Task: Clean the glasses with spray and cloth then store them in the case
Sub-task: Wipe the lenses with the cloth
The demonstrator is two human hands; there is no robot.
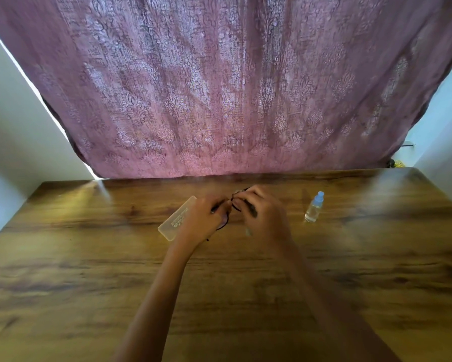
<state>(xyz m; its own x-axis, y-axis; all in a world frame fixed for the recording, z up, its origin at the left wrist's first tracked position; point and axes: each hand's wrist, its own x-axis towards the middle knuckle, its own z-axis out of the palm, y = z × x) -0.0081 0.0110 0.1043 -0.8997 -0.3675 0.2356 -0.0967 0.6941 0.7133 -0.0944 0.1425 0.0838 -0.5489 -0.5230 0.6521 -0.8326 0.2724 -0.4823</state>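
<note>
Both hands meet over the middle of the wooden table (89,257). My left hand (201,220) and my right hand (261,215) each grip part of the dark-framed glasses (226,219), which are held just above the tabletop and mostly hidden by my fingers. A translucent flat case (176,220) lies closed on the table, partly under my left hand. To the right stands a small clear spray bottle (314,207) with a blue cap, upright and untouched. The image is blurred, and no cloth shows clearly.
A patterned mauve curtain (219,87) hangs behind the table's far edge. White walls (16,121) close in on both sides. A small dark and yellow object (395,163) sits at the table's far right corner.
</note>
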